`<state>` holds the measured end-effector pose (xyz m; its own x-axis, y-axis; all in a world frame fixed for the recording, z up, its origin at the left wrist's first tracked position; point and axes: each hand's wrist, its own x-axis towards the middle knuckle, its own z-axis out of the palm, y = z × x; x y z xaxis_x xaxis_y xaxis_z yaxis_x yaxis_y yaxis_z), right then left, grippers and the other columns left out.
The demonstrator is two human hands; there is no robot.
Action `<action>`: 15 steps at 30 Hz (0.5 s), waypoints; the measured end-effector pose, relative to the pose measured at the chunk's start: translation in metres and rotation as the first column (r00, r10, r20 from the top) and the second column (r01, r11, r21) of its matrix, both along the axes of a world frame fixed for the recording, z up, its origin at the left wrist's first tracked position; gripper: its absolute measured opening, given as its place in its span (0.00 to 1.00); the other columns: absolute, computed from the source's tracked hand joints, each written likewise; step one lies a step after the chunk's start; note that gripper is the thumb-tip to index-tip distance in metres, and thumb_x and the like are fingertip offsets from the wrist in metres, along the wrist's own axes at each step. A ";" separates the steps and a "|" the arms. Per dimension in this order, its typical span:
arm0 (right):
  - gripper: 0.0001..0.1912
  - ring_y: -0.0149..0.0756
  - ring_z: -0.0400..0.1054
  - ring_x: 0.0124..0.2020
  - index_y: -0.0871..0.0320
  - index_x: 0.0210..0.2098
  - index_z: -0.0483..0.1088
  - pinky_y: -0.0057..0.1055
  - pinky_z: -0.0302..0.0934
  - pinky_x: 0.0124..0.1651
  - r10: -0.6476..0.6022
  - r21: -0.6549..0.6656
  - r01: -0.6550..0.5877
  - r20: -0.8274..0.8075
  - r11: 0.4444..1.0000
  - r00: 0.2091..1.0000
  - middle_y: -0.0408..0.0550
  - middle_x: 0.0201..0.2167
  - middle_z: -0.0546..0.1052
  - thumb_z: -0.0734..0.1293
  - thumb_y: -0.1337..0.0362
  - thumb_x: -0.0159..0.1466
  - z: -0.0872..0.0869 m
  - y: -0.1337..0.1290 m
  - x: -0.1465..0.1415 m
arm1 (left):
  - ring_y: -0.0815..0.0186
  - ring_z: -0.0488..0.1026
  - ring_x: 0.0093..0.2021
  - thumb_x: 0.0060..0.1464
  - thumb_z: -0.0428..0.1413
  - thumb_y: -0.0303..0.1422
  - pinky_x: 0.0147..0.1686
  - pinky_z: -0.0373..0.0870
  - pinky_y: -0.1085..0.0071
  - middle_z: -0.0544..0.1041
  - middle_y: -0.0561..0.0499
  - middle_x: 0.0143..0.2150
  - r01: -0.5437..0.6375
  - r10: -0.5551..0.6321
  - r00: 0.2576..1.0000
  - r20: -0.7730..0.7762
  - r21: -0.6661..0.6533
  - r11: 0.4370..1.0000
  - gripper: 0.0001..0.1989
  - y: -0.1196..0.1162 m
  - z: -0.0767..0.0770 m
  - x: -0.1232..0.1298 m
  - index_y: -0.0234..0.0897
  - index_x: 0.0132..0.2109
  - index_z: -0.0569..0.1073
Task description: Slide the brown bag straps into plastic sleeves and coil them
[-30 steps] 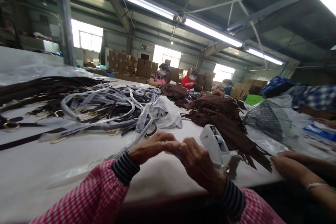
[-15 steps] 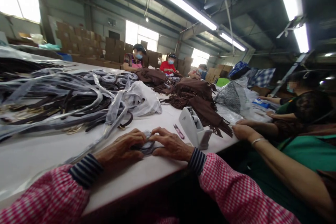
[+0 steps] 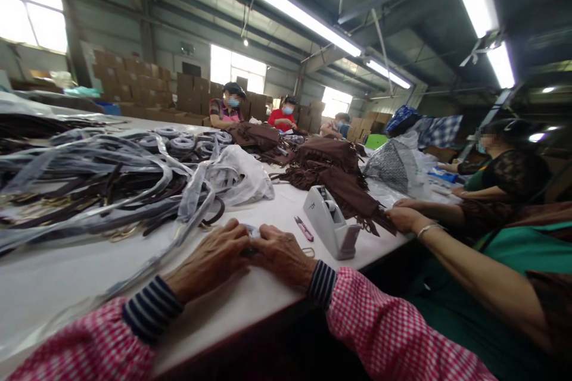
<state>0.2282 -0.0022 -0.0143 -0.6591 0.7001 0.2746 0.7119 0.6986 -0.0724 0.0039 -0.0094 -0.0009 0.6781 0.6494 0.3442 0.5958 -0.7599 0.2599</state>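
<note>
My left hand (image 3: 213, 257) and my right hand (image 3: 282, 255) meet near the front edge of the white table (image 3: 268, 294). Their curled fingers press from both sides on a small rolled strap in clear, greyish plastic (image 3: 252, 230). Most of the roll is covered by the fingers. A plastic-sleeved strap (image 3: 176, 245) runs from the pile down past my left wrist; whether it joins the roll I cannot tell. Beside my right hand lie thread snips with pink handles (image 3: 304, 229) and a small gold-coloured ring (image 3: 308, 252). A white tape dispenser (image 3: 330, 223) stands just beyond them.
A heap of dark straps in plastic sleeves (image 3: 116, 172) covers the left of the table. Crumpled clear plastic (image 3: 241, 175) and brown fringed bags (image 3: 330, 161) lie ahead. At right, a co-worker's hands (image 3: 404, 217) touch brown fringe. Other people sit farther along.
My hands have drawn closer together over the rolled strap, and less of it shows between them. The co-worker's hands at right have shifted slightly left in the view.
</note>
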 end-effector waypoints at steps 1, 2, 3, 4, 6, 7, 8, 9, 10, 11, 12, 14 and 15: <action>0.13 0.36 0.67 0.41 0.54 0.51 0.75 0.29 0.60 0.42 -0.009 -0.014 0.009 -0.010 1.000 1.000 0.45 0.40 0.70 0.69 0.55 0.71 0.001 0.000 0.000 | 0.56 0.69 0.47 0.64 0.56 0.30 0.49 0.68 0.60 0.77 0.45 0.45 -0.023 0.023 1.000 -0.003 -0.023 0.999 0.09 0.000 -0.003 0.005 0.40 0.49 0.78; 0.13 0.36 0.68 0.41 0.54 0.51 0.75 0.29 0.61 0.42 0.000 -0.040 -0.001 -0.015 0.999 1.000 0.45 0.41 0.70 0.70 0.55 0.70 0.003 0.002 0.002 | 0.56 0.69 0.46 0.65 0.55 0.29 0.48 0.68 0.61 0.77 0.45 0.43 -0.038 0.037 0.999 -0.002 -0.039 0.999 0.08 0.001 -0.005 0.009 0.38 0.47 0.78; 0.13 0.35 0.68 0.40 0.54 0.51 0.75 0.28 0.61 0.42 0.027 -0.076 -0.028 -0.014 0.997 1.000 0.45 0.41 0.70 0.71 0.56 0.70 0.006 0.005 0.005 | 0.56 0.69 0.45 0.66 0.54 0.29 0.47 0.67 0.61 0.77 0.45 0.41 -0.034 0.034 0.999 0.001 -0.049 0.998 0.08 0.002 -0.007 0.011 0.38 0.46 0.78; 0.14 0.35 0.69 0.40 0.53 0.52 0.75 0.28 0.60 0.42 0.063 -0.111 -0.064 -0.012 0.992 0.998 0.44 0.42 0.70 0.71 0.57 0.70 0.009 0.009 0.010 | 0.57 0.69 0.44 0.66 0.53 0.29 0.46 0.67 0.62 0.76 0.46 0.41 -0.016 0.016 1.000 0.002 -0.055 0.998 0.08 0.003 -0.008 0.012 0.38 0.46 0.78; 0.15 0.34 0.69 0.40 0.50 0.55 0.74 0.27 0.60 0.43 0.140 -0.167 -0.139 -0.008 0.976 0.990 0.43 0.43 0.71 0.71 0.59 0.70 0.015 0.019 0.019 | 0.58 0.68 0.43 0.67 0.52 0.31 0.44 0.65 0.64 0.76 0.47 0.40 0.030 -0.029 0.999 0.014 -0.058 0.998 0.09 0.006 -0.008 0.009 0.39 0.47 0.77; 0.15 0.34 0.70 0.40 0.49 0.55 0.75 0.27 0.60 0.44 0.165 -0.181 -0.164 -0.009 0.970 0.986 0.43 0.43 0.71 0.71 0.60 0.70 0.018 0.023 0.023 | 0.58 0.68 0.43 0.68 0.52 0.31 0.43 0.65 0.64 0.76 0.48 0.40 0.049 -0.047 0.999 0.026 -0.059 0.997 0.09 0.007 -0.008 0.007 0.40 0.48 0.77; 0.13 0.34 0.70 0.41 0.49 0.54 0.76 0.27 0.59 0.44 0.179 -0.185 -0.179 -0.014 0.966 0.984 0.43 0.42 0.72 0.71 0.61 0.70 0.019 0.027 0.025 | 0.58 0.68 0.43 0.68 0.51 0.32 0.44 0.64 0.64 0.75 0.49 0.40 0.056 -0.054 0.998 0.035 -0.061 0.997 0.09 0.007 -0.008 0.005 0.41 0.47 0.77; 0.12 0.33 0.70 0.41 0.49 0.52 0.76 0.27 0.59 0.44 0.185 -0.183 -0.186 -0.025 0.965 0.982 0.43 0.41 0.72 0.71 0.62 0.70 0.018 0.030 0.025 | 0.58 0.67 0.43 0.68 0.51 0.32 0.44 0.65 0.64 0.75 0.49 0.40 0.051 -0.049 0.998 0.039 -0.064 0.997 0.09 0.008 -0.009 0.004 0.41 0.47 0.76; 0.10 0.33 0.70 0.41 0.50 0.51 0.77 0.27 0.59 0.44 0.185 -0.177 -0.189 -0.039 0.966 0.982 0.42 0.41 0.73 0.71 0.62 0.70 0.017 0.031 0.024 | 0.58 0.67 0.44 0.68 0.51 0.34 0.45 0.65 0.63 0.76 0.48 0.41 0.035 -0.032 0.999 0.036 -0.068 0.997 0.09 0.007 -0.010 0.004 0.40 0.46 0.76; 0.09 0.33 0.71 0.41 0.51 0.50 0.78 0.27 0.59 0.44 0.179 -0.167 -0.186 -0.054 0.968 0.982 0.42 0.40 0.73 0.71 0.62 0.70 0.015 0.031 0.022 | 0.56 0.68 0.45 0.68 0.52 0.35 0.47 0.66 0.62 0.76 0.47 0.43 0.011 -0.009 1.000 0.026 -0.068 0.998 0.09 0.007 -0.013 0.005 0.39 0.46 0.76; 0.09 0.33 0.71 0.40 0.52 0.49 0.78 0.27 0.58 0.43 0.168 -0.153 -0.177 -0.067 0.972 0.983 0.42 0.40 0.74 0.71 0.62 0.70 0.011 0.030 0.018 | 0.55 0.67 0.47 0.67 0.54 0.37 0.48 0.66 0.60 0.76 0.46 0.45 -0.024 0.024 1.000 0.008 -0.065 0.998 0.09 0.006 -0.015 0.007 0.38 0.47 0.75; 0.08 0.34 0.71 0.40 0.54 0.47 0.78 0.27 0.59 0.42 0.129 -0.132 -0.139 -0.082 0.981 0.988 0.43 0.39 0.75 0.72 0.62 0.69 0.004 0.026 0.011 | 0.52 0.67 0.49 0.65 0.58 0.39 0.50 0.67 0.57 0.76 0.43 0.48 -0.104 0.102 0.994 -0.034 -0.047 0.994 0.12 0.004 -0.020 0.013 0.37 0.50 0.75; 0.07 0.34 0.71 0.40 0.55 0.46 0.78 0.27 0.59 0.42 0.102 -0.128 -0.113 -0.091 0.985 0.991 0.43 0.39 0.75 0.72 0.62 0.68 0.001 0.023 0.008 | 0.52 0.68 0.49 0.66 0.58 0.38 0.50 0.67 0.57 0.76 0.43 0.48 -0.134 0.132 0.990 -0.049 -0.036 0.990 0.11 0.003 -0.021 0.016 0.37 0.50 0.76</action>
<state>0.2361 0.0209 -0.0129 -0.7111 0.6602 0.2416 0.6206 0.7510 -0.2254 0.0196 -0.0062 -0.0222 0.5994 0.7472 0.2871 0.7030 -0.6629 0.2576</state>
